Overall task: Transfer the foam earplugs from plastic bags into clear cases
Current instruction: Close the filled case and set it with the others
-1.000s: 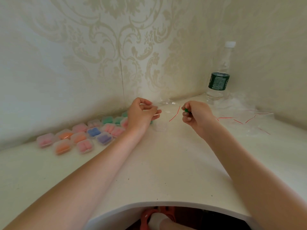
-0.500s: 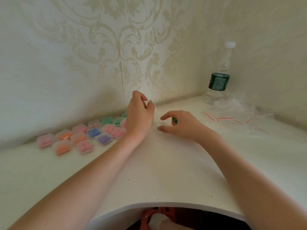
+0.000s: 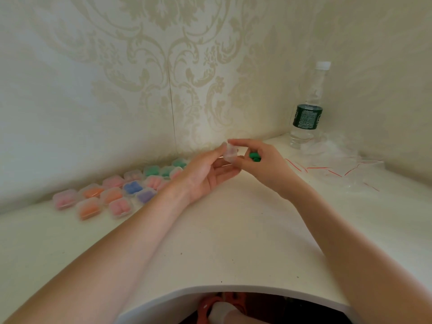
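Many filled cases (image 3: 112,197) lie in rows at the far left of the surface (image 3: 233,242), against the wall, likely parked there as finished work. Next, the left hand (image 3: 205,174) is raised, palm up with fingers extended, its fingertips meeting an empty clear case (image 3: 230,154) held between both hands above the surface. The right hand (image 3: 261,164) pinches that case with thumb and forefinger while green earplugs (image 3: 254,157) sit tucked under its curled fingers, probably ready to drop in. Farther right stand a water bottle (image 3: 307,108) and emptied plastic bags (image 3: 339,164).
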Tool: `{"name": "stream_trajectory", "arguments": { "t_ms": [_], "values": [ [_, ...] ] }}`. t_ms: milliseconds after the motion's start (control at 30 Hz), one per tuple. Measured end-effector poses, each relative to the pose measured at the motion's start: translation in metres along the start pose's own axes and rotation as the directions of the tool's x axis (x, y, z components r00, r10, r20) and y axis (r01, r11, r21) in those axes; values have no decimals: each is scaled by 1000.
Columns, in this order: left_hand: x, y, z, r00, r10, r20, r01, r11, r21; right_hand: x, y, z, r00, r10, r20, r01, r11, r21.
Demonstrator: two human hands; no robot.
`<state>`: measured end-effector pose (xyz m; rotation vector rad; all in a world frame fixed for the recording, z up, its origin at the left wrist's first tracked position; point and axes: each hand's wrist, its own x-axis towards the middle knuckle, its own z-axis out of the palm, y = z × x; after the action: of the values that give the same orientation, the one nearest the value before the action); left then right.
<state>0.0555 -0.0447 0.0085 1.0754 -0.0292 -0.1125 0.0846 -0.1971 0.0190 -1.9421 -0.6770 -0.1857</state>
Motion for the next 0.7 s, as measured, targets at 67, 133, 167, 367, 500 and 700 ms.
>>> {"name": "stream_trajectory", "arguments": {
  "t_ms": [67, 133, 167, 367, 500, 700],
  "values": [
    [2, 0, -3, 999, 48, -12, -47, 999, 19, 1, 0, 1, 999, 34, -15, -34, 999, -2],
    [4, 0, -6, 998, 67, -17, -67, 998, 15, 1, 2, 1, 999, 33, -13, -33, 999, -25],
    [4, 0, -7, 998, 67, -14, -67, 998, 6, 1, 2, 1, 1000, 19, -2, -19, 999, -42],
    [5, 0, -9, 997, 33, 65, -30, 999, -37, -1, 2, 1, 995, -83, 58, 87, 994, -70],
    [7, -2, -11, 993, 111, -38, -108, 991, 73, -2, 2, 2, 997, -52, 51, 55, 996, -66],
    [4, -10, -13, 809, 588, 25, -294, 367, 882, 1, -4, 4, 954, 294, 60, -296, 955, 31]
  ]
}}
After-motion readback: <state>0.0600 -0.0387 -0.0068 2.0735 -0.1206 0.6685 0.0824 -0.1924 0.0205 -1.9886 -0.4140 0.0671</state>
